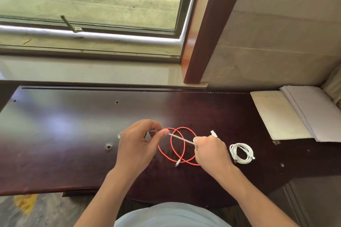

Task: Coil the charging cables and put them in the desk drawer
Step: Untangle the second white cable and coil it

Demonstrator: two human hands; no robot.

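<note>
Hands apart, left hand [137, 145] and right hand [210, 151] pinching white cable [181, 139] taut, to loop it, above red cable [178, 145]; coiled cable [241, 153] parked right on worktop [64, 143].

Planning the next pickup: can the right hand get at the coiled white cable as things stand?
Probably yes, once freed. The coiled white cable lies uncovered on the desk just beside the right hand, but that hand is pinching the cable stretched between both hands.

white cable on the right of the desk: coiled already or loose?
Coiled. The white cable lies in tight stacked loops on the desk, apart from both hands.
</note>
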